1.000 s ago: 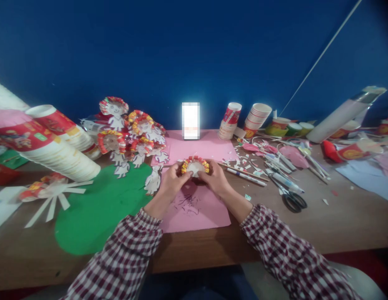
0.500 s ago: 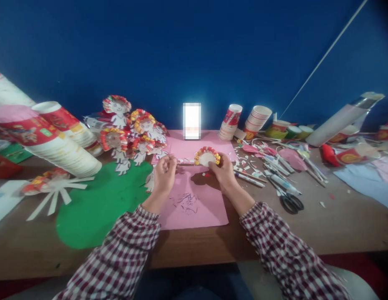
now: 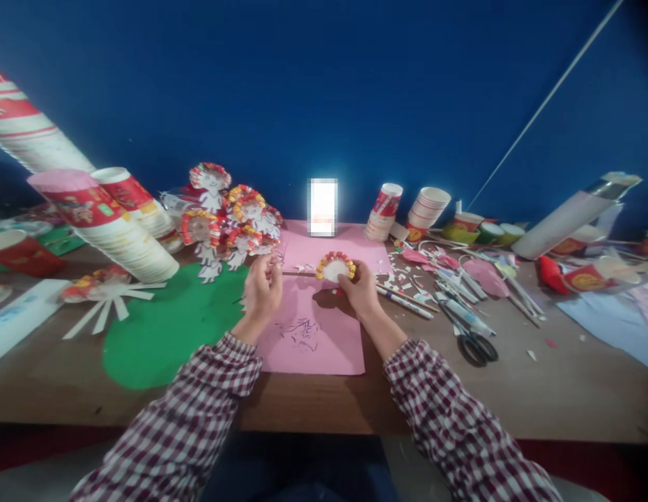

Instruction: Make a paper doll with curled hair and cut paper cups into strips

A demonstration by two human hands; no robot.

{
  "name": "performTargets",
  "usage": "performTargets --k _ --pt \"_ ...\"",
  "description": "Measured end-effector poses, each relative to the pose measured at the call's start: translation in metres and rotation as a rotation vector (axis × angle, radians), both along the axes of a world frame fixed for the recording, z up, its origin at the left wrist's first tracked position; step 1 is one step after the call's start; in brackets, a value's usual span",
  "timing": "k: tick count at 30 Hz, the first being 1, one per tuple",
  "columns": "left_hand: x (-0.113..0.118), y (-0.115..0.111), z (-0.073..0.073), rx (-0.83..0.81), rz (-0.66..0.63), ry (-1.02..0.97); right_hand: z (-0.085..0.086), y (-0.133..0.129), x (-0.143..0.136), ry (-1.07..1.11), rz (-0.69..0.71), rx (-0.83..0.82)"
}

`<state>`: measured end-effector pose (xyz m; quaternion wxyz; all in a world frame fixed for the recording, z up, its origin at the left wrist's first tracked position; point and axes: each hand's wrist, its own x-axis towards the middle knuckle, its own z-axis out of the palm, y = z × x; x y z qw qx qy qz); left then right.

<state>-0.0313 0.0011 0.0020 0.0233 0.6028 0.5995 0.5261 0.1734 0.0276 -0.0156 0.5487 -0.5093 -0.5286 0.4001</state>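
Note:
My right hand [image 3: 361,287] pinches the lower right rim of a round paper piece [image 3: 335,269] with a white centre and a folded red-and-yellow border. My left hand [image 3: 265,284] is closed, its fingertips pressed together; what they hold is too small to make out. Between the hands, a thin brown stick [image 3: 299,274] shows behind the round piece. Beneath them lies a pink sheet [image 3: 337,348] with dark pen drawings.
Paper figures with ruffled red borders [image 3: 201,229] stand at the back left beside tilted cup stacks [image 3: 125,240]. A green sheet [image 3: 162,335] lies left. Scissors [image 3: 476,346], pens [image 3: 407,303] and paper scraps lie right. More cups [image 3: 427,209] and a bright blurred rectangle [image 3: 322,206] are behind.
The camera view has shifted. Both hands and the round piece appear slightly further left in the picture, with the right hand still holding the piece.

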Motion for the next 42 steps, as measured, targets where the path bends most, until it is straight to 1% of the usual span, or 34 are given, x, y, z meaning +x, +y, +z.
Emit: performTargets --k 2,4,6,9,12,14,17,20,22,23,24,26,29,30,32,34,37,42 --pt "-0.005 -0.009 0.005 -0.038 -0.04 0.066 0.003 -0.003 0.0 -0.03 0.018 0.009" --pt "-0.013 -0.024 0.01 -0.093 -0.108 0.187 0.006 -0.005 0.0 -0.083 0.008 0.026" --pt "-0.022 -0.043 0.012 -0.202 -0.171 0.336 0.007 -0.006 -0.001 -0.129 -0.009 0.046" --pt "-0.025 -0.072 0.009 -0.361 -0.219 0.489 0.004 -0.005 -0.003 -0.148 0.005 0.057" --pt "-0.015 -0.093 0.003 -0.429 -0.264 0.61 0.0 -0.004 -0.006 -0.165 0.03 0.067" --pt "-0.005 -0.099 0.001 -0.443 -0.291 0.661 0.0 -0.005 -0.008 -0.18 0.039 0.08" --pt "0.006 -0.099 0.003 -0.47 -0.362 0.685 0.002 -0.007 -0.009 -0.195 0.044 0.088" --pt "0.006 -0.092 0.008 -0.472 -0.486 0.638 0.007 -0.008 -0.008 -0.215 0.037 0.086" --pt "0.0 -0.086 0.011 -0.436 -0.519 0.568 0.008 -0.009 -0.007 -0.224 0.037 0.089" --pt "-0.005 -0.083 0.012 -0.412 -0.504 0.532 0.008 -0.009 -0.007 -0.224 0.04 0.091" --pt "-0.011 -0.079 0.013 -0.386 -0.455 0.499 0.008 -0.009 -0.006 -0.22 0.044 0.094" --pt "-0.026 -0.071 0.015 -0.347 -0.304 0.468 0.005 -0.008 -0.006 -0.201 0.05 0.095" --pt "-0.053 -0.061 0.019 -0.336 -0.042 0.504 0.002 -0.007 -0.007 -0.177 0.047 0.089" --pt "-0.061 -0.058 0.021 -0.345 0.028 0.526 0.001 -0.007 -0.007 -0.175 0.045 0.089" --pt "-0.074 -0.054 0.024 -0.397 0.122 0.556 0.001 -0.007 -0.007 -0.18 0.046 0.092" --pt "-0.081 -0.052 0.026 -0.485 0.177 0.568 0.002 -0.008 -0.008 -0.191 0.049 0.086" --pt "-0.082 -0.05 0.027 -0.601 0.216 0.561 0.005 -0.009 -0.009 -0.188 0.061 0.071" --pt "-0.082 -0.041 0.029 -0.752 0.226 0.51 0.004 -0.009 -0.008 -0.154 0.084 0.068"
